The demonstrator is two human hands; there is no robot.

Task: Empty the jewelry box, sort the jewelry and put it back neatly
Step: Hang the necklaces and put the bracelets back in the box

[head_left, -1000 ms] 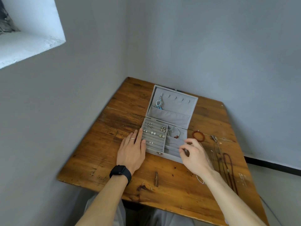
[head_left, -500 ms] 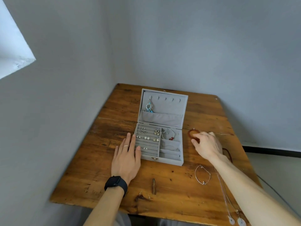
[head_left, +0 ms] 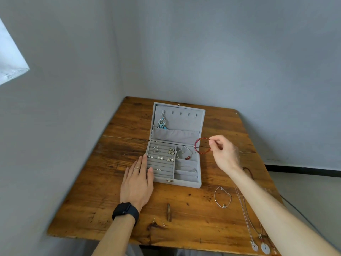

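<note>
The box sits open on the table, well back from your edge, with its lid standing upright behind it. In the left half, several pairs of earrings are tucked into the grey rolls. The top right compartment holds a thin hoop with a red piece on it. A fine chain lies in the compartment below that. A silver and blue pendant hangs from the leftmost hook in the lid, its lower end tucked into the lid's pocket.

Your right hand is raised just right of the box, level with the hinge. Its thumb and forefinger pinch the red bracelet at its right side, and the other fingers are curled in. The bracelet hangs as an open loop to the left of your fingers, its far side crossing the box's right edge in this view. You cannot tell how high it is above the wood.

Your left hand lies flat on the table, fingers straight and holding nothing. Its fingertips are at the box's front left corner, with the forefinger tip over the rim. There is a ring on one finger and a black watch on the wrist.

On the table to the right of the box lies a silver bangle. Beyond it, long necklaces run towards you and end in two pale discs near the table's edge, partly under your right forearm.
</note>
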